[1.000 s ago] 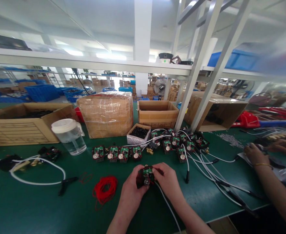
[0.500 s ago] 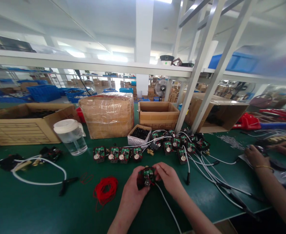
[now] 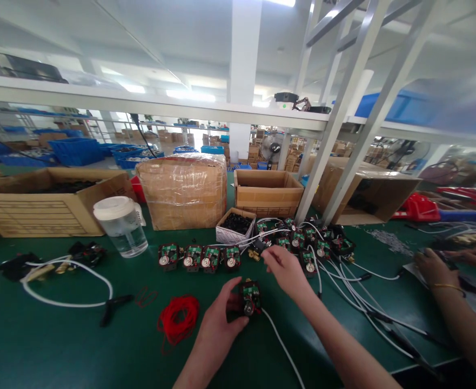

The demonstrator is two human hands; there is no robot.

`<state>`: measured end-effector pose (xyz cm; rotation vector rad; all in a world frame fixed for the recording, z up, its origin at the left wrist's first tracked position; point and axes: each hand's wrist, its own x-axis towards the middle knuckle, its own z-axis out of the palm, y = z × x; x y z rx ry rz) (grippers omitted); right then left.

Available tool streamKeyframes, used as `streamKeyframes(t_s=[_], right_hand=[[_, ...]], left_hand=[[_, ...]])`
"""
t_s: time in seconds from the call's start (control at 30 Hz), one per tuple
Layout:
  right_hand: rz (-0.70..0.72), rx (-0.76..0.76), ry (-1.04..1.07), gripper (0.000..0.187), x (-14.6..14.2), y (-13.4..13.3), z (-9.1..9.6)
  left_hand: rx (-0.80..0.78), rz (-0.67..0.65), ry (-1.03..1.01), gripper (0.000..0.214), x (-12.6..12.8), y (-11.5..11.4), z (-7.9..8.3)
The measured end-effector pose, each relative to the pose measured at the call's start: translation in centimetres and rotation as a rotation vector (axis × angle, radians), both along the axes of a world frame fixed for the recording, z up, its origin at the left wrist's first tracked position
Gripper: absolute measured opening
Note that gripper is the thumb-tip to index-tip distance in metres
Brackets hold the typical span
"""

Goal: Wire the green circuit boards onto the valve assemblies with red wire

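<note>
My left hand [image 3: 220,320] is closed around a small black module with a green circuit board [image 3: 249,297], holding it just above the green table mat [image 3: 59,340]. A white cable [image 3: 280,340] trails from the module toward me. My right hand [image 3: 285,269] is off the module and hovers beyond it, fingers loosely extended and holding nothing, beside a cluster of similar wired modules [image 3: 308,243]. A row of several finished-looking modules [image 3: 199,257] lies just left of that hand.
A red wire coil [image 3: 178,319] lies left of my left hand. Behind stand a small white box of black parts [image 3: 234,222], a water jug [image 3: 121,224], a wrapped carton [image 3: 183,189] and an open cardboard box [image 3: 267,192]. A co-worker's hand [image 3: 436,268] works at the right.
My right hand has let go of the module and moved up and away toward the cluster of modules. My left hand still holds the module, now a little lower.
</note>
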<state>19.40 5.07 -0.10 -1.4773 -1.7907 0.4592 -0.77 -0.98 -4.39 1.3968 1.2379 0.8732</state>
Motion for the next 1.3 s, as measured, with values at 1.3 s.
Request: streamKeyframes(t_s=[1.3], right_hand=[[0.005,-0.186,-0.026,0.024,-5.2,14.0,2.3]], left_hand=[[-0.03,0.03,-0.113,0.062,-0.9,0.4,-2.3]])
